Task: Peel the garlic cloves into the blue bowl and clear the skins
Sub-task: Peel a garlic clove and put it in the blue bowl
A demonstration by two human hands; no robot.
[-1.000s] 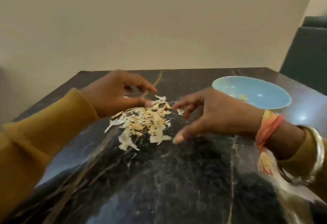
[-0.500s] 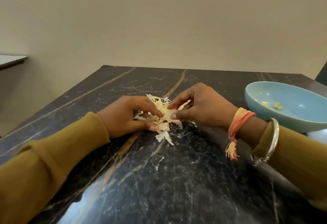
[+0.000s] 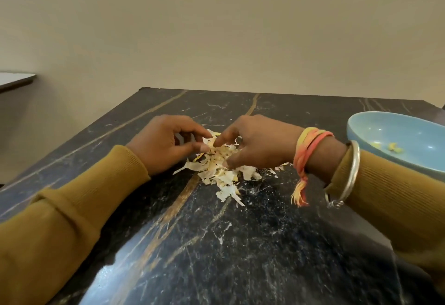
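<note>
The garlic skins (image 3: 222,172), spread loose a second ago, are now gathered and pinched between the curled left hand (image 3: 163,146) and right hand (image 3: 261,146), so clearing is judged begun.

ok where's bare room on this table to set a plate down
The near table between the sleeves, below the garlic skins, is mostly bare. So is the far strip beyond both hands. Crowded: the middle, where left hand and right hand pinch the skins, and the right edge by the blue bowl.
</note>
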